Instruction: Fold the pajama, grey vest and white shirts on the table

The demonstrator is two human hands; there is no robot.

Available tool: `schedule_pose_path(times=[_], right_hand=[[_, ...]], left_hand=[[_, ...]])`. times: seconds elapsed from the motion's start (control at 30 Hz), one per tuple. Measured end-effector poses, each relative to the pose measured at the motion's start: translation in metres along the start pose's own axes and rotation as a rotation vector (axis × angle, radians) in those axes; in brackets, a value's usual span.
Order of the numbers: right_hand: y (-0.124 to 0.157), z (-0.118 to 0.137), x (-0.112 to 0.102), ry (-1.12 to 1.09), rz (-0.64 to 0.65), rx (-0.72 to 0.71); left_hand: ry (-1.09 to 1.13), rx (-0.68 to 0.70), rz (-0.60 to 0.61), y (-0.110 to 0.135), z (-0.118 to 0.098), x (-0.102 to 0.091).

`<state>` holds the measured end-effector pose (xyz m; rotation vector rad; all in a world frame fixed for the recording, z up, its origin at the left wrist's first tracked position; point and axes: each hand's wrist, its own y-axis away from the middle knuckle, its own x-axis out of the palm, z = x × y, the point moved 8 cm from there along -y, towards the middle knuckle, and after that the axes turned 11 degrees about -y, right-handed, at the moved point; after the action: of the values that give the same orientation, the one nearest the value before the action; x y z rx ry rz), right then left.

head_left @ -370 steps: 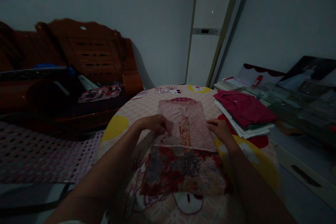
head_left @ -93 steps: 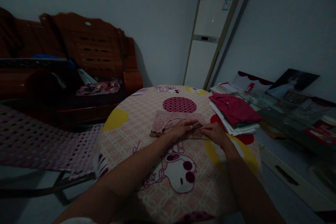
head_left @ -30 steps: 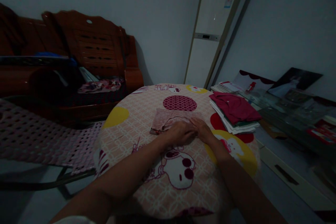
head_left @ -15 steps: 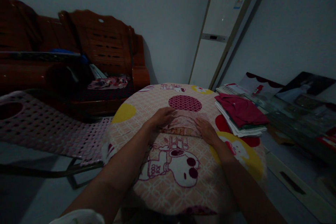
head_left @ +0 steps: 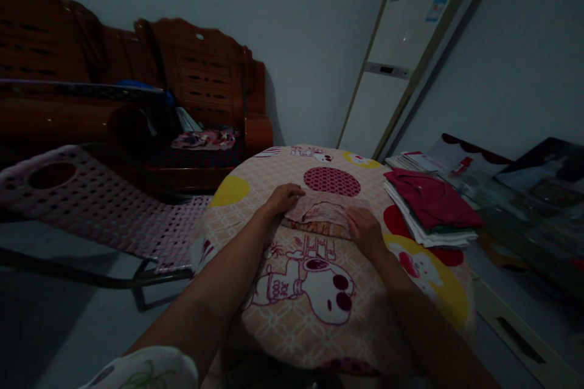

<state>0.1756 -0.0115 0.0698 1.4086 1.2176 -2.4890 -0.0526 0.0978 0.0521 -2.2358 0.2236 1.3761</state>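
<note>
A small folded pinkish cloth [head_left: 319,209], with an orange-brown patterned strip along its near edge, lies flat in the middle of the round table. At its left end, my left hand [head_left: 283,199] has its fingers bent around the far-left corner. My right hand [head_left: 365,230] is closed over the right edge, fingertips tucked in and partly hidden. Both hands rest low, at table height. Beneath the cloth spreads a beige tablecloth [head_left: 278,334] printed with cartoon dogs and coloured spots.
To the right, a stack of folded clothes [head_left: 433,203] with a dark red piece on top sits at the table edge. A glass-topped cabinet [head_left: 515,206] stands beyond it. On the left are a woven chair [head_left: 123,213] and a wooden sofa [head_left: 201,73]. An air conditioner [head_left: 381,91] stands behind.
My right hand has gone from lying rather flat to curling round the cloth's right edge. My left fingers have bent more at the left end. The view has shifted slightly left.
</note>
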Motion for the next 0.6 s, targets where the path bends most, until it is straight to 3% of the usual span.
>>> schedule_pose_path(times=[0.13,0.23,0.37,0.6], right_hand=[[-0.028,0.052,0.032,-0.088,0.192,-0.077],[-0.042,0.073,0.056,-0.119,0.264,-0.087],[-0.048,0.075,0.076,-0.156,0.23,-0.04],[-0.05,0.061,0.091,-0.282,0.159,0.111]], left_hand=[[0.033,-0.028,-0.024,0.002,0.005,-0.003],[0.034,-0.025,-0.033,0.003,0.005,-0.003],[0.046,-0.011,-0.027,0.003,0.004,-0.001],[0.007,0.109,0.043,0.002,0.0,0.009]])
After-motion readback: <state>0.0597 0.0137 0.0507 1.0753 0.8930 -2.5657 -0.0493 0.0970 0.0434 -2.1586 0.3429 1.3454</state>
